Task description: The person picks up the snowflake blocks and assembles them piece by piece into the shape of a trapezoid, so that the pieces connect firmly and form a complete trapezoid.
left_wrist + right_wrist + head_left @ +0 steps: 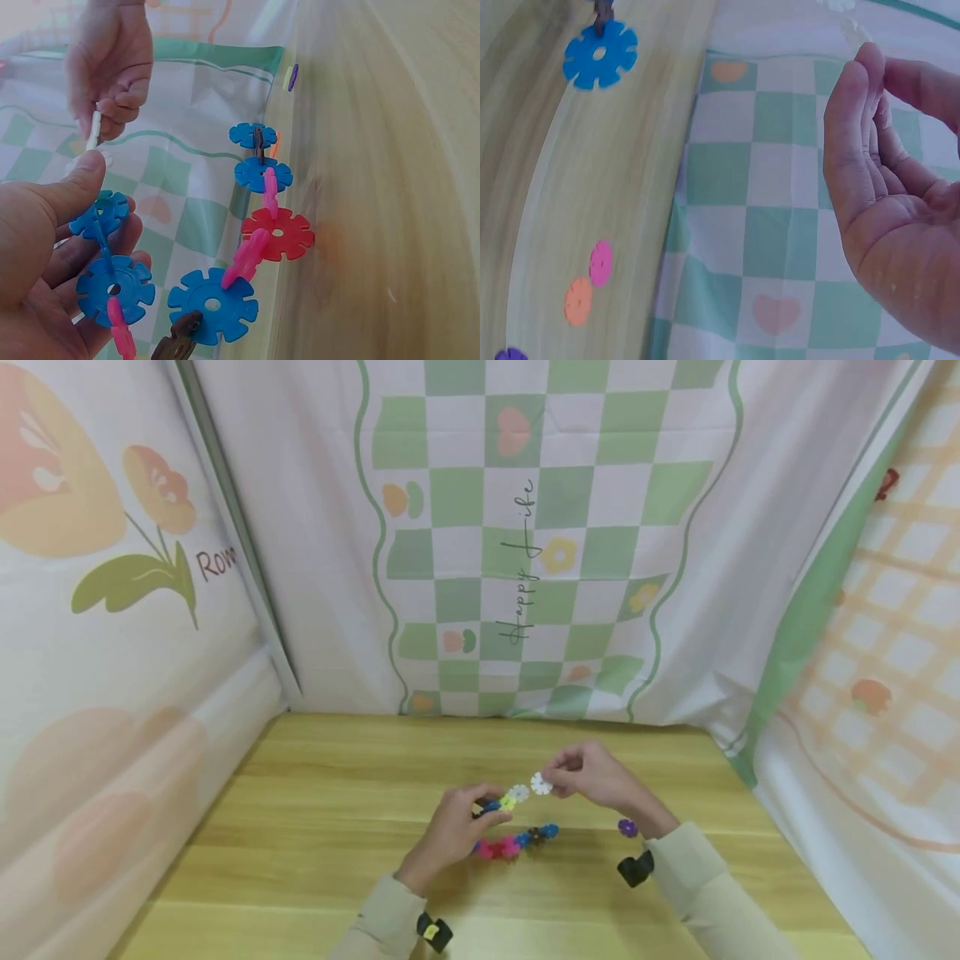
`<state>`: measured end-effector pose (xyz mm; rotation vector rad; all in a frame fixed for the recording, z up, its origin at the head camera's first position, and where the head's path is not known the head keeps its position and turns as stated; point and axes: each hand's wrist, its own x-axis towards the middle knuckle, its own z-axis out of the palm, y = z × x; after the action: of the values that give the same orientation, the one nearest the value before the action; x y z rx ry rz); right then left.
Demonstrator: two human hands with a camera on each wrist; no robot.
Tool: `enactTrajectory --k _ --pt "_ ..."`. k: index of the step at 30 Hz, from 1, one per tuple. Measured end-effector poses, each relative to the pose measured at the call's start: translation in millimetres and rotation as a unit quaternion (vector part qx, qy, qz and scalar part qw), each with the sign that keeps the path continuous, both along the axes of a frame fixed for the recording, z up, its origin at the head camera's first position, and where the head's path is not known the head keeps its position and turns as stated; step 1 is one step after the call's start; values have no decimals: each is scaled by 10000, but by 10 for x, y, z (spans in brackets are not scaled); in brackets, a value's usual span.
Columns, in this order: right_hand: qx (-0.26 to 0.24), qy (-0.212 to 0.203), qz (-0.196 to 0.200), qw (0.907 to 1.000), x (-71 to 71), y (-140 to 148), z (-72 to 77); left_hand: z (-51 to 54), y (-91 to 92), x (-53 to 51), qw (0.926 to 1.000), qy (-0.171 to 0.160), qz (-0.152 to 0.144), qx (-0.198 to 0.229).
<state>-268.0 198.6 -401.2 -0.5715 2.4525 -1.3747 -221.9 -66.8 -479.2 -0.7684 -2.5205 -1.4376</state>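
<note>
A chain of joined notched discs, with blue discs (213,305), a red disc (278,234), pink and brown ones, hangs in a loop from my left hand (450,831). That hand's thumb and fingers grip the chain near its yellow disc (507,802), beyond which a white disc (519,792) is attached. My right hand (600,777) pinches another white disc (541,783) between thumb and fingertips, just right of the chain's white end. In the head view a small gap seems to part the two white discs. The chain's other end is a blue disc (600,55).
A purple disc (627,828) lies on the wooden table (337,777) under my right forearm. A pink disc (601,263) and an orange disc (577,301) show on the table in the right wrist view. Patterned cloth (480,552) hangs behind the table and at both sides.
</note>
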Motion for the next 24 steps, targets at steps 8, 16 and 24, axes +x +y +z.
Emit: enactTrajectory --k 8,16,24 --pt "-94 -169 37 9998 55 -81 41 -9 9 -8 9999 111 -42 -48" --pt "-18 -301 91 9995 83 -144 101 17 29 30 9981 546 55 -291" --pt "-159 -219 -38 9996 103 -200 37 -1 38 33 9879 1278 504 -717"
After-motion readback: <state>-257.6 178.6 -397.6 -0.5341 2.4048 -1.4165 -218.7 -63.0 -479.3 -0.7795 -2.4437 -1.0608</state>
